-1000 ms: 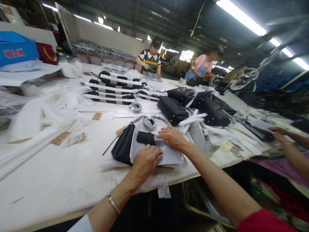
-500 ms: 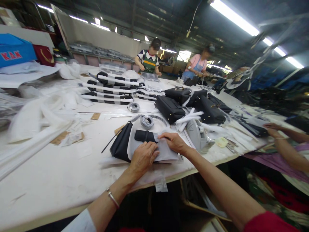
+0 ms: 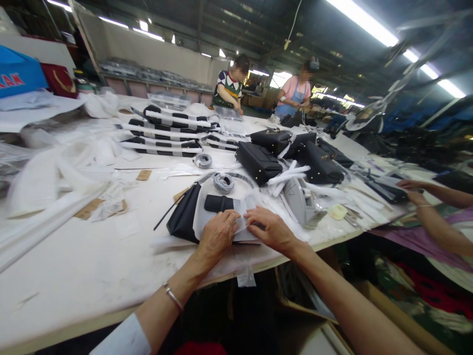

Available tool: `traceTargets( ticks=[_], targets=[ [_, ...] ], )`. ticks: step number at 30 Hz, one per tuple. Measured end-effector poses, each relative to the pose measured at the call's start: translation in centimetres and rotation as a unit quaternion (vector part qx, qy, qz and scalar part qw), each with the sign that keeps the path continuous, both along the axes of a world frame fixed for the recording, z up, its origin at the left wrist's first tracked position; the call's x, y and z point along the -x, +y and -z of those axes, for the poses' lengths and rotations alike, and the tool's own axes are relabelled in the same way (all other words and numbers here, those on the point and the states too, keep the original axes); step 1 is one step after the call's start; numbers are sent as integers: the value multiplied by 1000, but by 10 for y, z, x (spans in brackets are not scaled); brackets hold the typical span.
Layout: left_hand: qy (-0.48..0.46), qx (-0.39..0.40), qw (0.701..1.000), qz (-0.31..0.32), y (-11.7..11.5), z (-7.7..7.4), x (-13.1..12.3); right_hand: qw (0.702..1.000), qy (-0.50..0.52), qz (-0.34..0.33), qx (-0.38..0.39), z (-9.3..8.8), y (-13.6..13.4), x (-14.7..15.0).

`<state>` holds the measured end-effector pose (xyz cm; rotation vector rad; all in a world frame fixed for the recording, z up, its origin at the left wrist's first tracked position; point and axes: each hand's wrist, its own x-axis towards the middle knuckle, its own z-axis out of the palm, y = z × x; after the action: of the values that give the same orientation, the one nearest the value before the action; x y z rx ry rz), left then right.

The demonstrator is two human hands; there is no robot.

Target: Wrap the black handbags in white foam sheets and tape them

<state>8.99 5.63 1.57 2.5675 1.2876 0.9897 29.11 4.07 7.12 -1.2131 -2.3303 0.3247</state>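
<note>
A black handbag (image 3: 182, 217) lies on the table in front of me, its front covered by a pale wrapping sheet (image 3: 201, 217). A black strap tab (image 3: 218, 203) shows on top of that sheet. My left hand (image 3: 219, 230) rests on the bag's front, fingers together and bent over the sheet below the tab. At the tab's right end my right hand (image 3: 271, 229) has its fingers curled, pinching a thin translucent piece of wrapping (image 3: 252, 199). The fingertips of both hands nearly meet. Behind the tab sits a wrapped coiled strap (image 3: 223, 182).
Wrapped black-and-white striped bundles (image 3: 162, 145) are stacked at the back. Several black handbags (image 3: 258, 160) and white foam rolls (image 3: 288, 173) lie to the right. White wrapping (image 3: 40, 182) covers the left side. A co-worker's hands (image 3: 416, 190) work at the right; two people stand across the table.
My right hand has opened out a little and come down to the right, drawing the translucent wrapping away from the tab's end. My left hand has barely shifted.
</note>
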Motion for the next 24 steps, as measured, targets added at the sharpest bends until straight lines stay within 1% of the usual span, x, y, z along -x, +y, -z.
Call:
traceTargets(
  ticks=[3, 5, 8, 12, 15, 19, 22, 24],
  targets=[
    [-4, 0, 1000, 5, 1, 0, 0, 998, 51, 2, -41, 10, -15, 3],
    [-10, 4, 1000, 13, 1, 0, 1, 996, 64, 4, -59, 19, -22, 4],
    [-17, 0, 999, 37, 1, -3, 4, 996, 46, 10, -80, 29, -28, 5],
    [-7, 7, 996, 90, -3, -11, 7, 994, 22, 21, -106, 41, -31, 6],
    [-4, 15, 993, 116, -4, -14, 8, 993, 24, 31, -112, 46, -30, 6],
    [-25, 7, 992, 125, -4, -12, 8, 992, 37, 28, -115, 49, -28, 4],
    [-27, 31, 986, 160, -3, -11, 9, 992, 50, 18, -117, 51, -27, 2],
    [-21, 51, 984, 169, -3, -11, 10, 992, 57, 10, -108, 51, -27, 0]
  ],
)
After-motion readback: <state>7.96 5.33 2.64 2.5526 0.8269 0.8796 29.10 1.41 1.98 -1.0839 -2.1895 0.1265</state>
